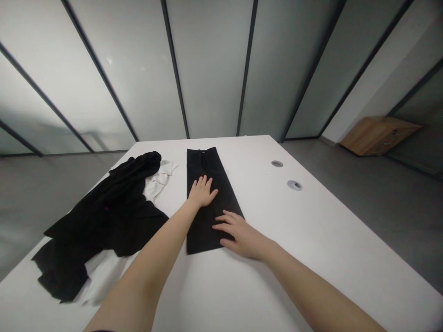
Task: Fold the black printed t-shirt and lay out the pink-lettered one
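Observation:
A pair of black trousers (201, 228), folded lengthwise into a long strip, lies flat on the white table (277, 258). My left hand (202, 192) rests palm down on the strip's upper part, fingers spread. My right hand (238, 235) presses flat on its lower right edge, partly on the tabletop. Neither hand grips the cloth. To the left lies a crumpled black garment (104, 221), with white cloth (155, 180) showing from beneath it. The white cloth's full extent is hidden.
Two round cable grommets (277, 163) (294, 185) are set into the tabletop at the right. Beyond the table's edges lies a grey floor (380, 203). Frosted glass wall panels (207, 69) stand behind it, and a low wooden cabinet (379, 136) stands at the far right.

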Demonstrator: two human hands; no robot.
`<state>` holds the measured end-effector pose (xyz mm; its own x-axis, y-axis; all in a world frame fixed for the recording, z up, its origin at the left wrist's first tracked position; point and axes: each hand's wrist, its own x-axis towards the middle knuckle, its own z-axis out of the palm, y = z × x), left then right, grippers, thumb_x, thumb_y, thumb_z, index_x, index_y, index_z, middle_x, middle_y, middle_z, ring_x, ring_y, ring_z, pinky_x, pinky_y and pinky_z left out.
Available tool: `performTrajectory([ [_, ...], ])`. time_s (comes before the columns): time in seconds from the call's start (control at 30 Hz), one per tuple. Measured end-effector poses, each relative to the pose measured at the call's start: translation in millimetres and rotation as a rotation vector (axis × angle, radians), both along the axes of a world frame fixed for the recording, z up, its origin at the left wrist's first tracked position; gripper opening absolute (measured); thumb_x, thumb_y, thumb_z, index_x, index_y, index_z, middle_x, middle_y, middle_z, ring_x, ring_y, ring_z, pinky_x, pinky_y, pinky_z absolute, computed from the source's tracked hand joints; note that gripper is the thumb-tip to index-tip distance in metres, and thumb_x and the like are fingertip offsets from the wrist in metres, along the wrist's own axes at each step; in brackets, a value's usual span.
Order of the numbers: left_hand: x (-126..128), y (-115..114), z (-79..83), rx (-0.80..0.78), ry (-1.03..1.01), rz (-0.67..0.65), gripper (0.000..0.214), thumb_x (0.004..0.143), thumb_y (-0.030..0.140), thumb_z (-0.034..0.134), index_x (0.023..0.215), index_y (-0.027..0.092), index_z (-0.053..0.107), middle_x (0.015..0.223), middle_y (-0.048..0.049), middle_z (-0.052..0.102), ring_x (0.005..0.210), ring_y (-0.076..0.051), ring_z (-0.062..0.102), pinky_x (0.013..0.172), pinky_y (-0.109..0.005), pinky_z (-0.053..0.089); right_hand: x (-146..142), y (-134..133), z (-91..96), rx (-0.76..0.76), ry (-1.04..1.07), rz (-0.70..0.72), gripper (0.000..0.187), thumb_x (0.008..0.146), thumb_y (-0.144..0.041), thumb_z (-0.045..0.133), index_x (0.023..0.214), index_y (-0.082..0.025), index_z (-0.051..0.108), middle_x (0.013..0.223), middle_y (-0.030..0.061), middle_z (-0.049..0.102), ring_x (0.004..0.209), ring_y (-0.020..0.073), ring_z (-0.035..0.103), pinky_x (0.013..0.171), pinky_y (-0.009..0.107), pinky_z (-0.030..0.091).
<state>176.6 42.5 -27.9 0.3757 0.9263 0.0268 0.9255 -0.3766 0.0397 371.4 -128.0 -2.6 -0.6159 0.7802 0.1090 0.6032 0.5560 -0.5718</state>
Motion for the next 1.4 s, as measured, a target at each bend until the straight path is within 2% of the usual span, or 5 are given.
performTrajectory([
  [0.13,1,20,-0.9,-0.011,-0.031,-0.015,0.078,0.107,0.062,0.029,0.167,0.013,0.032,0.175,-0.0174,0.024,0.163,-0.034,0.022,0.13,-0.053,0.02,-1,1,0.0,-0.027,-0.059,-0.001,0.057,0.091,-0.044,0.081,0.144,-0.029,0.067,0.161,0.0108,0.052,0.156,0.0383,0.036,0.127,0.061,0.03],
  [0.67,-1,24,-4.8,0.071,-0.089,-0.019,0.073,0.106,0.053,0.039,0.166,0.012,0.031,0.171,-0.0182,0.035,0.16,-0.032,0.028,0.129,-0.049,0.024,-22,-3,-7.8,0.16,-0.082,0.004,0.031,0.101,-0.023,0.067,0.131,-0.026,0.075,0.109,0.0078,0.069,0.102,0.0246,0.06,0.095,0.042,0.051],
  [0.83,-1,20,-2.9,0.075,-0.109,-0.005,0.072,0.106,0.051,0.037,0.165,0.009,0.032,0.169,-0.0187,0.039,0.159,-0.031,0.033,0.129,-0.048,0.025,-22,-2,-3.6,0.118,-0.038,-0.047,0.042,0.098,-0.013,0.065,0.14,-0.021,0.064,0.119,0.0084,0.071,0.109,0.0256,0.061,0.099,0.042,0.05],
  [1.07,-1,19,-0.9,0.069,-0.117,-0.001,0.067,0.107,0.051,0.034,0.161,0.012,0.04,0.167,-0.0177,0.043,0.157,-0.03,0.037,0.128,-0.047,0.026,-19,2,-1.8,0.03,0.0,-0.119,0.015,0.097,-0.008,0.06,0.101,-0.02,0.067,0.101,0.0057,0.071,0.097,0.0226,0.062,0.088,0.036,0.051],
  [1.4,-2,19,-0.7,0.088,-0.142,-0.008,0.062,0.107,0.049,0.034,0.158,0.015,0.045,0.166,-0.0159,0.045,0.155,-0.03,0.039,0.128,-0.047,0.027,-14,4,-7.0,0.093,0.106,-0.073,0.022,0.105,-0.017,0.054,0.116,-0.021,0.072,0.107,0.0077,0.073,0.102,0.0225,0.064,0.092,0.038,0.05],
])
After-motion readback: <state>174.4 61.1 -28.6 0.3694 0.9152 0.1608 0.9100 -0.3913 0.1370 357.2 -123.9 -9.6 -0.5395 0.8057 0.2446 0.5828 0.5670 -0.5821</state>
